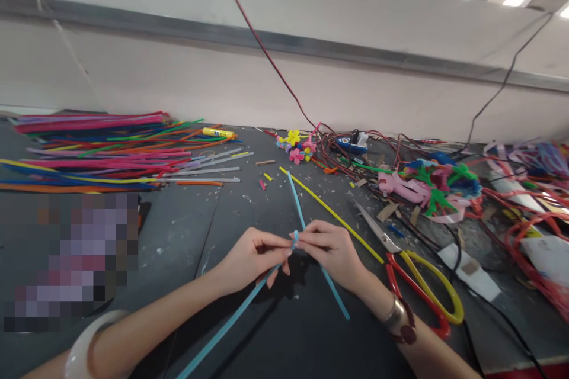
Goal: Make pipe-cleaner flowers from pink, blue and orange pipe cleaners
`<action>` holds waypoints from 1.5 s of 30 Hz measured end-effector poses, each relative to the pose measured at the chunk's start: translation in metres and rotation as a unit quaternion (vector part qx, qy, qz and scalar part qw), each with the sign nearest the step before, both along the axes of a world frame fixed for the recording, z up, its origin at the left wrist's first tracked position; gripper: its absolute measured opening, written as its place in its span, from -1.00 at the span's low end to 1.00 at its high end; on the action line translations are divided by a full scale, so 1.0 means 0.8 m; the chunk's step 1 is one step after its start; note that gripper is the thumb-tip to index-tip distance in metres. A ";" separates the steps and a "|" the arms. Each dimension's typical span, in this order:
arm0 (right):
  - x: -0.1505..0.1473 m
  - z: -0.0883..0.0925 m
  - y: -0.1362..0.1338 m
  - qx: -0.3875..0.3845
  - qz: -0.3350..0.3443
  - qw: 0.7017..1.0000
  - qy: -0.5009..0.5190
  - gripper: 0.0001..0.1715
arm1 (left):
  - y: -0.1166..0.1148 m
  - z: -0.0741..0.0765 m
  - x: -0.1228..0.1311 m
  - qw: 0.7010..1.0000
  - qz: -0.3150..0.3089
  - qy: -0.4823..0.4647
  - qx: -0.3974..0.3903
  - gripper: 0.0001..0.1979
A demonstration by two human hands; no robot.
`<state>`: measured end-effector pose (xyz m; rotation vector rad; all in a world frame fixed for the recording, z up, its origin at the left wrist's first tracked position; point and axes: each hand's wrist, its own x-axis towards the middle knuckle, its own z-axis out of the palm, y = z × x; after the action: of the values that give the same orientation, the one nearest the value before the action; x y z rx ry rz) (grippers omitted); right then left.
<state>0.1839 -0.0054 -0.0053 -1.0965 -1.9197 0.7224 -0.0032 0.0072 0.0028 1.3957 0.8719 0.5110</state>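
Note:
Between the fingertips of both hands is a light blue pipe cleaner (231, 321), bent into a small loop at the pinch. Its long tail runs down toward the lower left, under my left hand (260, 254). My right hand (331, 249) pinches the loop from the other side. Another light blue length (335, 293) passes beneath my right hand, showing above and below it; whether it joins the held piece is hidden. A yellow pipe cleaner (331, 213) lies slantwise on the table just beyond my right hand. Scissors (393, 249) with red and yellow handles rest partly open to its right.
Bundles of coloured pipe cleaners (111, 163) lie at the back left, near a yellow tube (217, 132). Small pipe-cleaner flowers (296, 145) sit at the back middle. Tangled wires (331, 145), a pink glue gun (400, 186) and scraps crowd the right. A blurred object (80, 260) lies left.

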 end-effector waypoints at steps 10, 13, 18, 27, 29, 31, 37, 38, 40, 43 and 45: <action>-0.002 -0.005 -0.005 0.154 0.041 0.975 -0.157 -0.76 | 0.009 -0.006 0.000 1.000 0.001 0.029 0.006 -0.62; -0.001 -0.005 -0.004 0.142 0.038 0.987 -0.071 -0.89 | 0.010 -0.008 0.002 0.999 0.002 0.037 0.003 -0.66; 0.002 0.003 -0.006 0.052 0.017 0.998 -0.020 -0.88 | 0.016 -0.008 0.004 1.000 -0.005 0.015 -0.017 -0.71; 0.009 0.016 -0.007 -0.050 0.077 0.995 0.036 -0.71 | 0.023 -0.018 0.001 0.979 -0.069 -0.130 -0.141 -0.76; 0.010 0.015 -0.005 -0.059 0.084 0.994 0.039 -0.74 | 0.021 -0.018 0.002 0.971 -0.085 -0.148 -0.166 -0.76; 0.010 0.013 -0.003 -0.074 0.087 0.992 0.051 -0.73 | 0.019 -0.016 0.003 0.963 -0.093 -0.161 -0.194 -0.76; 0.008 0.009 -0.002 -0.115 0.098 0.981 0.125 -0.71 | 0.013 -0.007 0.006 0.939 -0.122 -0.189 -0.258 -0.75; 0.008 0.009 -0.002 -0.119 0.106 0.978 0.135 -0.73 | 0.013 -0.007 0.006 0.937 -0.128 -0.191 -0.262 -0.75; 0.006 0.010 -0.002 -0.122 0.116 0.975 0.146 -0.79 | 0.013 -0.007 0.006 0.937 -0.138 -0.190 -0.260 -0.75; 0.003 0.014 -0.003 -0.124 0.114 0.974 0.152 -0.87 | 0.014 -0.008 0.006 0.952 -0.135 -0.171 -0.213 -0.76; 0.002 0.015 -0.004 -0.133 0.113 0.971 0.164 -0.90 | 0.013 -0.008 0.006 0.970 -0.120 -0.138 -0.158 -0.76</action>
<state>0.1857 -0.0083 0.0070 -0.8545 -1.7089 1.2369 0.0018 0.0176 -0.0038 1.0879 0.5235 0.3523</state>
